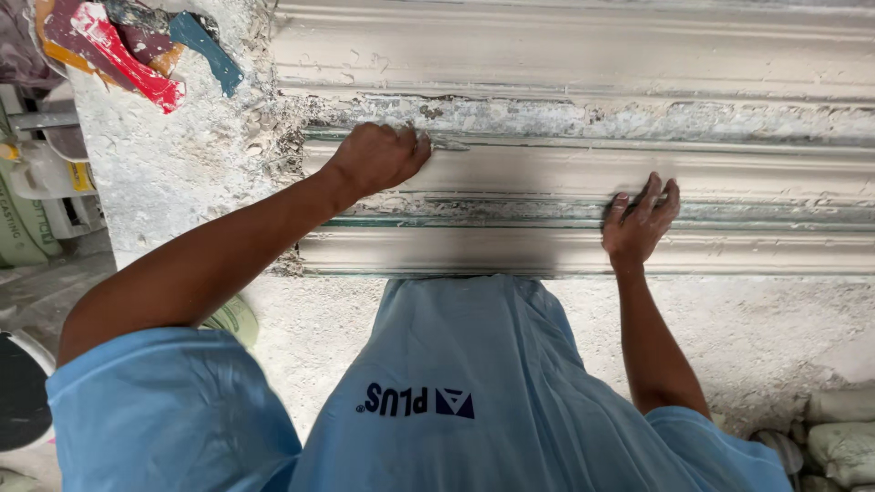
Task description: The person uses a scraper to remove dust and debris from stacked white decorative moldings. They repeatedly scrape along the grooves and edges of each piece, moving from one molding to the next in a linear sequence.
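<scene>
the left hand [378,157] is closed in a fist on the long grey-white wet plaster cornice moulding [547,173] lying across the plaster-crusted worktop [173,173], the right hand [641,221] pressing flat and open farther along; surface looks largely smoothed, with edges left ragged.

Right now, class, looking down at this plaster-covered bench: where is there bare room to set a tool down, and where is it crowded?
Free: the bench top between the near moulding and the person's shirt, right of the right hand; also the rough patch left of the left hand, below the scrapers. Crowded: the top-left corner with scrapers, and the bags at lower right.
</scene>
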